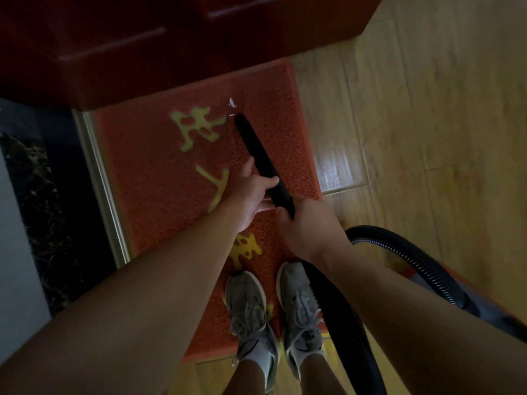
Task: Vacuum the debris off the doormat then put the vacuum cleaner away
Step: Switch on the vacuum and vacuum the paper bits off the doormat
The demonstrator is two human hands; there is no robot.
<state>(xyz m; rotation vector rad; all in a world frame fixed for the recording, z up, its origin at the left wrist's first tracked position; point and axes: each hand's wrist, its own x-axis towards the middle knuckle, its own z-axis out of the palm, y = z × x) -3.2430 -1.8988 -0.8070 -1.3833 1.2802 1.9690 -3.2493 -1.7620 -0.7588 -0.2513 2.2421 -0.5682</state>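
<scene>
1. While the person stands on the doormat [159, 178], both hands are clamped on the black nozzle [258, 155]. The left hand [251, 192] wraps it approx. mid-length with the thumb over the top. The right hand [305, 226] grips the rear end, just behind the left.
2. The nozzle tip is at the mat's far right part, just beside small white debris scraps [232, 102].
3. Writing: yellow Chinese chars run down the mat's middle. The 2nd looks like 入 or 人; the rest are blurred or covered by arms and shoes [251, 306]. No brand is legible on the vac.
4. The ribbed hose [413, 258] loops from under the right forearm out to the right, to the grey/orange vacuum body [484, 306], which sits low right on the wood floor [427, 124].
5. Edges: the mat's left side lies along a metal threshold strip [99, 178], w/ dark stone floor [57, 195] beyond. The far edge meets a dark red door [171, 52], the right edge borders wood, and the near edge is just behind the heels.
6. Room: bare wood floor stretches to the right of the mat.
</scene>
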